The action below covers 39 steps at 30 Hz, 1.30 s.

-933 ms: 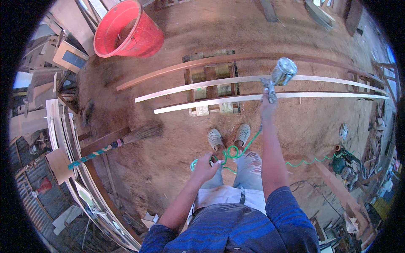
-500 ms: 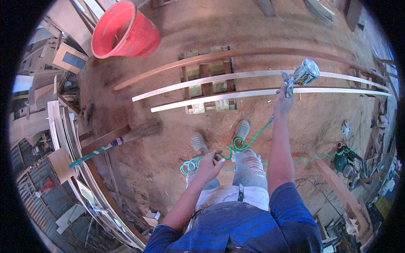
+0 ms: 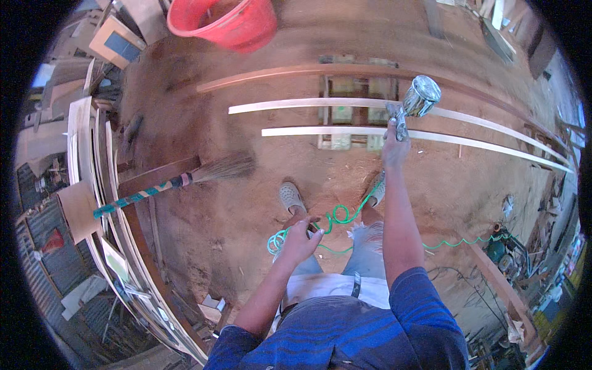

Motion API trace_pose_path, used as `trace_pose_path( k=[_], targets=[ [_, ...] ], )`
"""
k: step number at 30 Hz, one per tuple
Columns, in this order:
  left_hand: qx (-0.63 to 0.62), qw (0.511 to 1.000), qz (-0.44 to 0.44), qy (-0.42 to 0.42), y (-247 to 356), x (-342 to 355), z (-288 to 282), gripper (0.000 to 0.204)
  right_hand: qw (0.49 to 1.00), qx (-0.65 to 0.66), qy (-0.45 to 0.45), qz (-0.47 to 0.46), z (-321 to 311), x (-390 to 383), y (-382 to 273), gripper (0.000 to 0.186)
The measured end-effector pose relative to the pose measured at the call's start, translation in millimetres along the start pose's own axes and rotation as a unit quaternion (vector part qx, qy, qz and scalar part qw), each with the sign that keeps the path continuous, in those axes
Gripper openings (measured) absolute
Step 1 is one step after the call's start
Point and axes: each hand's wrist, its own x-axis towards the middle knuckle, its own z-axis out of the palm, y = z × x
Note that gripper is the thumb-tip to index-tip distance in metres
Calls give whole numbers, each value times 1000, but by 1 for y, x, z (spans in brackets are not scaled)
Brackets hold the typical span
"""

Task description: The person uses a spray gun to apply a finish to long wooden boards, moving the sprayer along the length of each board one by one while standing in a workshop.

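With my right hand (image 3: 395, 151) I grip a silver, paint-smeared spray gun (image 3: 423, 97) by its handle, its metal cup uppermost. It is held out over two long pale wooden strips (image 3: 290, 106), which run left to right in front of me across a pallet (image 3: 342, 115). A green coiled air hose (image 3: 343, 215) trails from near my right wrist toward my left hand (image 3: 302, 239). That hand is closed around the hose's coils in front of my thighs. Beyond the pale strips lies a longer reddish-brown strip (image 3: 265, 74).
A red bucket (image 3: 250, 29) stands at far left. A broom (image 3: 145, 195) with a wrapped handle rests beside stacked boards (image 3: 79, 132) on the left. The hose leads right to a dark green machine (image 3: 498, 250), near a timber beam (image 3: 499, 277). Scraps litter the earth floor.
The view has swung, so the strips, pallet and bucket appear farther right and higher. My right hand has moved the spray gun slightly left relative to my body. My left hand keeps its hold.
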Motion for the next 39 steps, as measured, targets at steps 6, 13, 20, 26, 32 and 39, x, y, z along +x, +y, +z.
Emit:
trace_pose_path(
  k=[6,13,20,26,32,39],
  targets=[
    [-22,1000,0,13,-63,-10,-49,53,997,48,-57,26,76,-58,-24,33],
    [-36,998,17,56,-98,-17,-82,52,988,9,-146,58,121,-108,-49,38],
    [-41,997,14,56,-106,-17,-77,50,992,31,-99,70,116,-106,-51,33],
    [-66,998,8,2,-77,-14,-56,49,999,21,7,34,53,-51,-15,30],
    [-70,997,-6,-20,-58,-20,-60,55,997,-5,80,10,31,-31,-4,40],
    [-116,992,18,46,-91,-27,-75,45,1000,-16,9,19,85,-60,-7,41]
  ],
)
